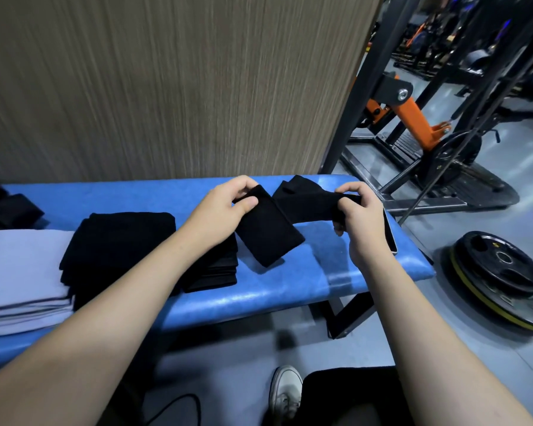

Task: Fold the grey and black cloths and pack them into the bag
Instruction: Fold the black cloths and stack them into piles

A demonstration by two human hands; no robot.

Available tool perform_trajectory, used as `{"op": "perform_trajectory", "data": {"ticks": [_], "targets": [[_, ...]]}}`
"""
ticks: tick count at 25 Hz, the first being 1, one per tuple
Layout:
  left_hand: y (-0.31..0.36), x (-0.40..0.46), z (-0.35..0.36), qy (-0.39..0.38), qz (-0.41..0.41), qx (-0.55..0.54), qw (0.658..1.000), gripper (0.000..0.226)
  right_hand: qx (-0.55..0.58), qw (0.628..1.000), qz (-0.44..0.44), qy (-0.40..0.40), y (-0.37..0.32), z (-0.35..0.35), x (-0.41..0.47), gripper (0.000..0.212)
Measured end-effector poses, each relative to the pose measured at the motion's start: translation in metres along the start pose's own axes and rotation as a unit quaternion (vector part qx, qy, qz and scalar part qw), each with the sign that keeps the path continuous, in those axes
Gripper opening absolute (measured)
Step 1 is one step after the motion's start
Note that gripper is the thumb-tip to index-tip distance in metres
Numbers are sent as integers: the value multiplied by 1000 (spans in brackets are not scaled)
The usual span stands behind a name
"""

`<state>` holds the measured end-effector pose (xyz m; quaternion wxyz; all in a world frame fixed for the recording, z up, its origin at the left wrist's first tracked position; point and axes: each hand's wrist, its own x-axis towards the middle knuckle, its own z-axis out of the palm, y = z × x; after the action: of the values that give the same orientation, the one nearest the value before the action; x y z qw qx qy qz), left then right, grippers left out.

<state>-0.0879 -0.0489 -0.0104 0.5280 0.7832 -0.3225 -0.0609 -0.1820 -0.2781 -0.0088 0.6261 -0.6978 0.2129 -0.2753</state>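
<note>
A blue padded bench (259, 299) runs across the middle of the frame, backed by a wood-grain wall panel (166, 87). At the left edge lies a stack of folded grey cloths (19, 272), and just right of it a stack of folded black cloths (117, 244), partly hidden by the left forearm. More dark fabric (10, 210) sits at the far left, too dim to identify. A phone-like flat device (390, 232) lies on the bench under the right wrist. Gym machinery with an orange arm (413, 118) fills the upper right; a weight plate (502, 278) lies on the floor at right.

The black cloth (268, 232) in work is a narrow folded strip, bent in the centre of the frame. The left hand (222, 207) pinches its upper end; the right hand (360, 213) grips the other part. One half slants down toward lower right onto the bench; the other runs roughly level rightward.
</note>
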Motion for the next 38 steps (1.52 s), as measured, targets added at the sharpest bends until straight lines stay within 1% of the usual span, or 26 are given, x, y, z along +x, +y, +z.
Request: {"op": "perform_trajectory", "data": {"ticks": [2, 3, 5, 6, 8, 11, 15, 17, 19, 21, 23, 25, 26, 28, 30, 33, 35, 38], "targets": [[-2, 1, -1, 3, -8, 33, 999, 22, 2, 1000, 7, 3, 2, 1, 1, 23], [-3, 2, -1, 16, -8, 67, 998, 21, 5, 1000, 13, -1, 2, 3, 2, 23], [-3, 4, 2, 74, 15, 155, 985, 21, 14, 999, 27, -18, 2, 7, 1, 22], [-2, 5, 1, 100, 32, 174, 979, 21, 20, 999, 34, -27, 2, 9, -1, 21], [0, 5, -1, 113, 40, 151, 981, 23, 35, 998, 40, -40, 1, 11, -3, 20], [3, 3, -2, 112, 22, 120, 986, 22, 44, 997, 43, -50, -2, 11, -6, 22], [8, 0, 2, 76, -25, 38, 996, 24, 38, 996, 47, -71, -1, 13, -8, 22], [9, 1, 3, 71, -46, -32, 996, 28, 32, 994, 50, -87, 1, 16, -9, 20], [10, 2, 2, 53, -77, -123, 988, 29, 25, 993, 54, -98, 3, 20, -10, 22], [7, 2, 2, 22, -91, -182, 979, 23, 14, 992, 55, -108, 5, 24, -10, 25], [6, -1, 5, 4, -91, -164, 982, 20, 1, 992, 53, -116, 9, 27, -9, 26], [3, -1, 8, 25, -86, -106, 990, 28, -4, 991, 48, -122, 12, 27, -8, 26], [3, -1, 9, 28, -82, -98, 991, 35, -5, 991, 45, -124, 12, 27, -8, 26], [5, -2, 8, 16, -75, -139, 987, 52, -9, 992, 37, -123, 13, 25, -7, 25], [6, -1, 7, 6, -79, -179, 981, 59, -15, 992, 33, -125, 14, 24, -6, 25], [4, -1, 10, -3, -80, -211, 974, 52, -18, 989, 31, -145, 17, 23, -6, 26], [4, -1, 14, -9, -76, -226, 971, 43, -23, 983, 33, -177, 18, 23, -6, 27], [1, 0, 20, -2, -75, -201, 977, 32, -25, 971, 27, -238, 20, 26, -9, 28]]}}
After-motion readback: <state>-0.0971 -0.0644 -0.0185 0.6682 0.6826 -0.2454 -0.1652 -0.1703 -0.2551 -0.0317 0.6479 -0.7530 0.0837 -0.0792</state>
